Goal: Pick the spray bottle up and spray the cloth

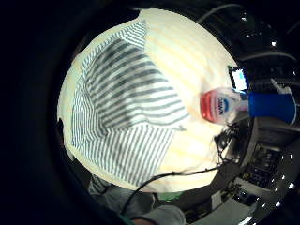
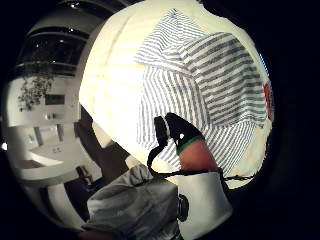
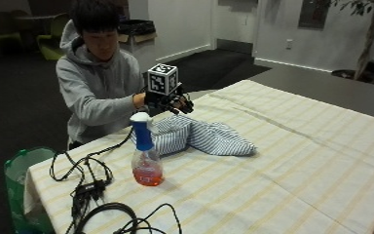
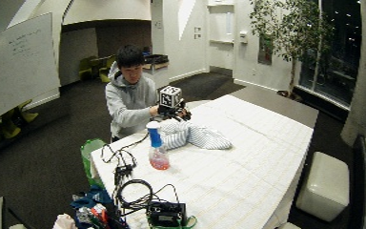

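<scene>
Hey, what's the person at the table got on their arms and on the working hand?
Both arms are in the long sleeves of a grey hooded sweatshirt. The right hand wears a black glove; the thumb side palm view shows a green band at its cuff.

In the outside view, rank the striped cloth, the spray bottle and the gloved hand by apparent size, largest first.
1. Striped cloth
2. Spray bottle, nearer the camera, so possibly flattered
3. Gloved right hand
</scene>
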